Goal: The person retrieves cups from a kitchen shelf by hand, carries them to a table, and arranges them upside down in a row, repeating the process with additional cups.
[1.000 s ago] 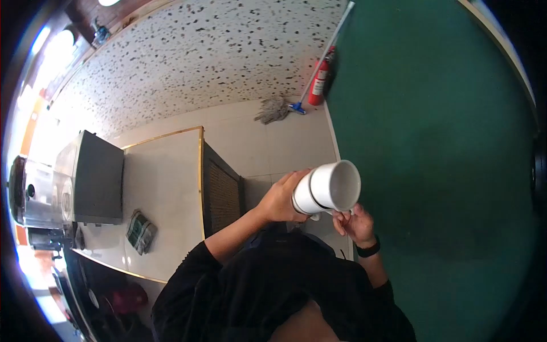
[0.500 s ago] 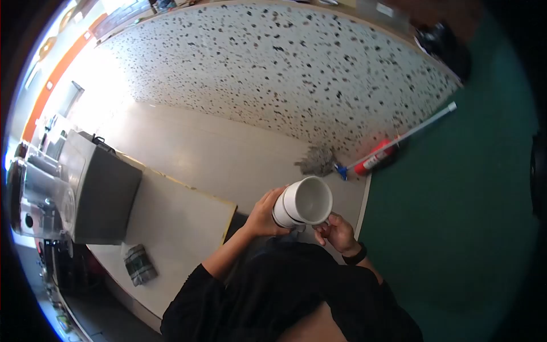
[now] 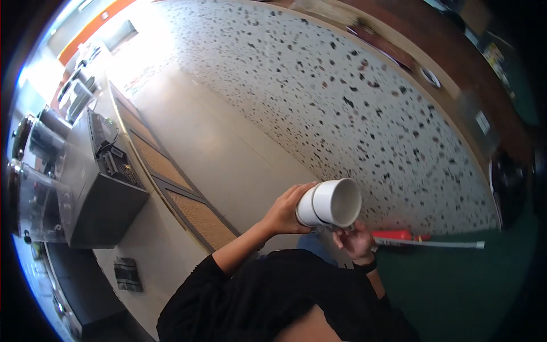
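Observation:
Two white cups [image 3: 329, 204], one nested in the other, are held in front of my body, tilted so the open mouth of the upper one faces right. My left hand [image 3: 285, 212] is wrapped round their left side and base. At the lower right of the cups, my right hand [image 3: 355, 241] has its fingers bent at the handle area; the fingertips are partly hidden by the cups. A dark band circles the right wrist.
On the counter [image 3: 154, 245] at left are a folded checked cloth [image 3: 128, 274] and a grey machine [image 3: 108, 199] with clear containers. A speckled wall [image 3: 353, 108] crosses ahead. A red extinguisher [image 3: 393, 234] and a pole [image 3: 444, 244] lie right of my hands.
The view has swung leftward along the aisle, so the extinguisher and pole now appear lower and the speckled wall fills more. Both hands stay at the cups.

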Tool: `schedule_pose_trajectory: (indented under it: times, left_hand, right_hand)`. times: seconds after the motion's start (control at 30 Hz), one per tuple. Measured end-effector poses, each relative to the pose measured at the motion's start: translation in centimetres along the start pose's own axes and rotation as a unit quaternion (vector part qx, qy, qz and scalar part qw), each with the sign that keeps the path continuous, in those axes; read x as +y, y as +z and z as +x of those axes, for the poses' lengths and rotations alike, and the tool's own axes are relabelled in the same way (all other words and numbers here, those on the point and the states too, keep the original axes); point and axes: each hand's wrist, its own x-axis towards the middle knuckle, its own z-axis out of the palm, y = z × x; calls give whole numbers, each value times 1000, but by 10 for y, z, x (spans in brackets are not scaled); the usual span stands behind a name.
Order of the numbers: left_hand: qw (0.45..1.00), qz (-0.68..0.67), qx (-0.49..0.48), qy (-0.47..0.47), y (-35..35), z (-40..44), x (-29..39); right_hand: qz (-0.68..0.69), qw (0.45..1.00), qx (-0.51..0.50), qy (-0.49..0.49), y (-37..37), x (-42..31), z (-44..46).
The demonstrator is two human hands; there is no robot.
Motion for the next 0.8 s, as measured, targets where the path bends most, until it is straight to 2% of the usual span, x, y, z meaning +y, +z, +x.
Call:
schedule_pose_trajectory:
  times: [0.03, 0.17, 0.27, 0.3, 0.4, 0.63, 0.8]
  left_hand:
    - [1000, 5, 9, -9, -3, 14, -8]
    - [996, 20, 65, -56, -18, 72, -42]
    - [987, 41, 117, -100, -32, 98, -74]
    - [983, 48, 135, -117, -37, 104, -84]
    - [965, 63, 197, -161, -59, 125, -108]
    - [909, 100, 346, -212, -140, 132, -153]
    - [875, 129, 396, -247, -232, 126, -202]
  right_hand:
    - [9, 1000, -17, -25, -8, -11, 21]
    - [-50, 997, 15, 53, -12, -63, 108]
    - [-113, 985, -62, 116, -12, -95, 184]
    - [-147, 976, -56, 153, -13, -104, 207]
    - [-167, 957, -123, 202, -9, -115, 284]
    - [-179, 885, -275, 330, 37, -82, 448]
    - [-169, 867, -292, 366, 85, -20, 551]
